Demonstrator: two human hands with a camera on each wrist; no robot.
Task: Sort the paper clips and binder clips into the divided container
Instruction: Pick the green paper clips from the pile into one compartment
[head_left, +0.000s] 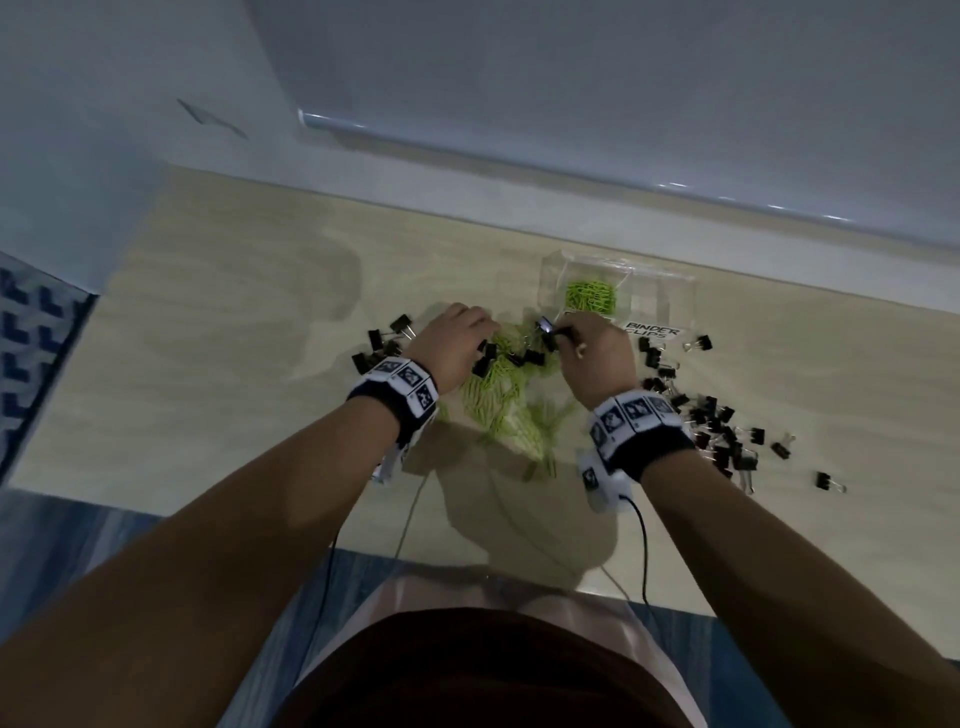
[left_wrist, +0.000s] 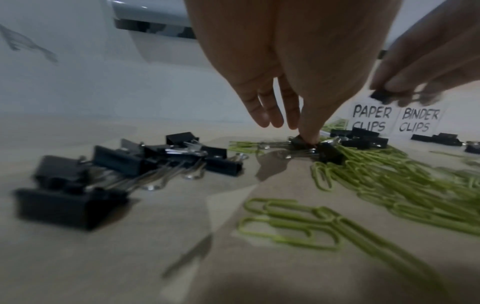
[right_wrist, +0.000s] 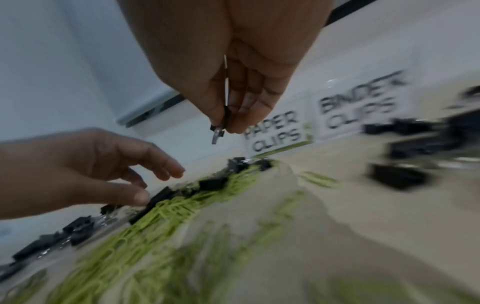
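A heap of green paper clips (head_left: 498, 402) lies on the table between my hands, with black binder clips (head_left: 519, 357) mixed into its far end. My left hand (head_left: 470, 335) reaches down there; its thumb tip (left_wrist: 309, 135) touches a binder clip (left_wrist: 298, 142) while the other fingers hang straight. My right hand (head_left: 563, 332) pinches one black binder clip (right_wrist: 224, 121) above the pile, just in front of the clear divided container (head_left: 675, 304). The container's paper clip side holds green clips (head_left: 589, 297). Labels read PAPER CLIPS (left_wrist: 371, 119) and BINDER CLIPS (left_wrist: 419, 120).
More black binder clips lie scattered to the right (head_left: 711, 421) and in a small bunch at the left (head_left: 384, 340). A white wall ledge (head_left: 571, 156) runs behind the beige table (head_left: 208, 338). Wrist cables (head_left: 644, 540) trail over the front edge.
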